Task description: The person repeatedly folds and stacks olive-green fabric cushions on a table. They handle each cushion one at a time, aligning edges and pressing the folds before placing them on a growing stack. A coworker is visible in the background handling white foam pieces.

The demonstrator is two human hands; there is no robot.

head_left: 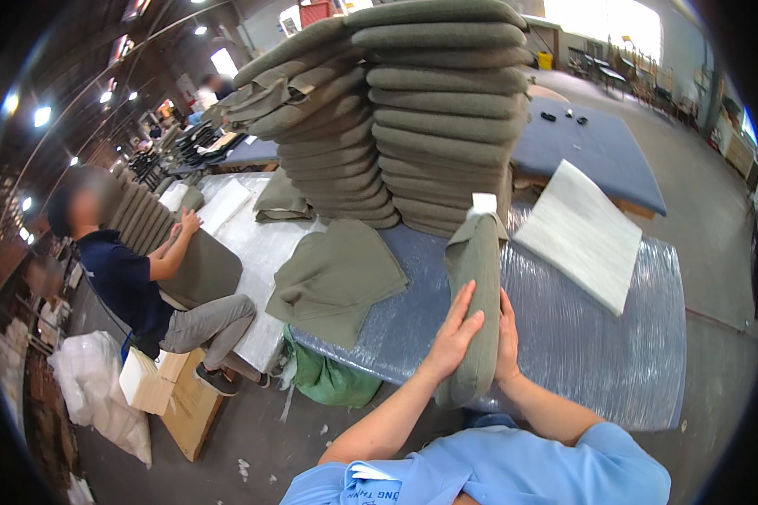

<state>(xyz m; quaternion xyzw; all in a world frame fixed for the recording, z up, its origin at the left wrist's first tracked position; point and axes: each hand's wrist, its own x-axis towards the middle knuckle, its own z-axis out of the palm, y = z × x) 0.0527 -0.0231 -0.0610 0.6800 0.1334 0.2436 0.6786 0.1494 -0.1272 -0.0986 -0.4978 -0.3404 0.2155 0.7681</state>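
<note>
An olive-green seat cushion [473, 278] stands on edge in front of me, pressed between my two palms. On its left face lies my left hand [456, 330], fingers stretched along the fabric. My right hand [508, 338] backs the other face, partly hidden behind the cushion. White padding [483, 203] pokes out of the cover's open upper end. A loose olive fabric cover [337, 273] lies crumpled on the table to the left. To the right rests a white padding sheet [583, 231].
Tall stacks of olive cushions [446, 126] rise at the table's far side. The table [623, 353] is wrapped in clear plastic film. A co-worker [126, 269] sits at the left handling another cushion. A green sack [333, 379] is under the table edge; a blue table [589, 151] stands beyond.
</note>
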